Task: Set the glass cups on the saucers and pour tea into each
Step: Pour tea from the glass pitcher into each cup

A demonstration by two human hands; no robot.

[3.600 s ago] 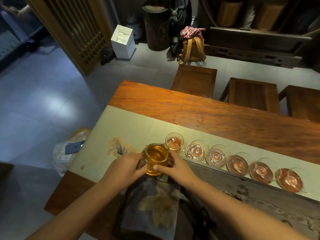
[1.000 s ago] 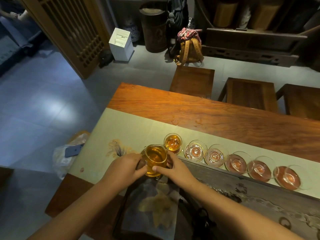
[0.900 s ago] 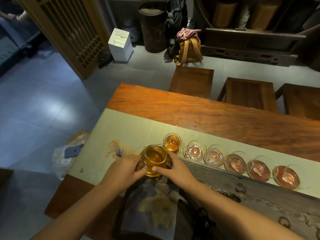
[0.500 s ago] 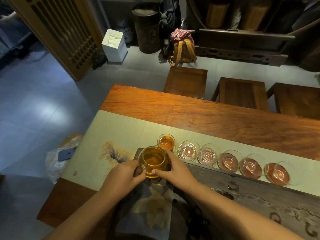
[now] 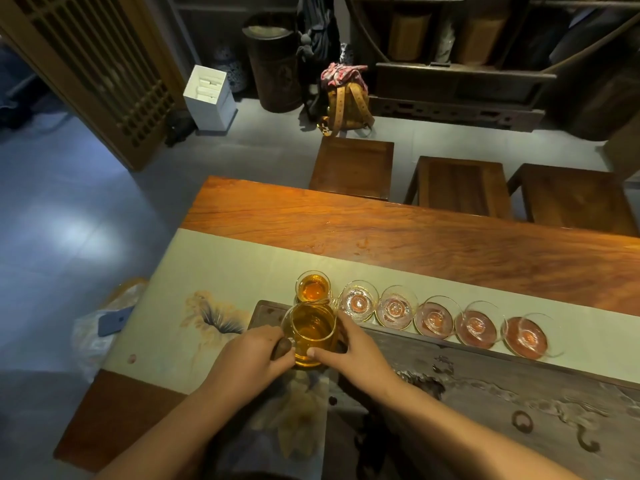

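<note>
A glass pitcher (image 5: 310, 332) of amber tea stands upright between my hands. My left hand (image 5: 250, 358) grips its dark handle; my right hand (image 5: 353, 353) steadies its right side with thumb and fingers. Its spout points toward the second cup. Several glass cups sit in a row on saucers along the cream table runner (image 5: 221, 271). The leftmost cup (image 5: 312, 287) holds amber tea. The second cup (image 5: 358, 301) and the ones to its right, out to the last cup (image 5: 526, 336), hold no tea and show reddish saucers beneath.
A dark carved tea tray (image 5: 485, 386) lies in front of the cups. A printed cloth (image 5: 287, 420) hangs below my hands. The wooden table (image 5: 415, 230) extends beyond; three stools (image 5: 353, 164) stand behind it. A bag with a phone (image 5: 110, 320) lies on the floor at left.
The leftmost cup has gone from nearly empty to filled with tea. The pitcher has been tipped back upright and shifted slightly right, toward the second cup. The view has tilted down.
</note>
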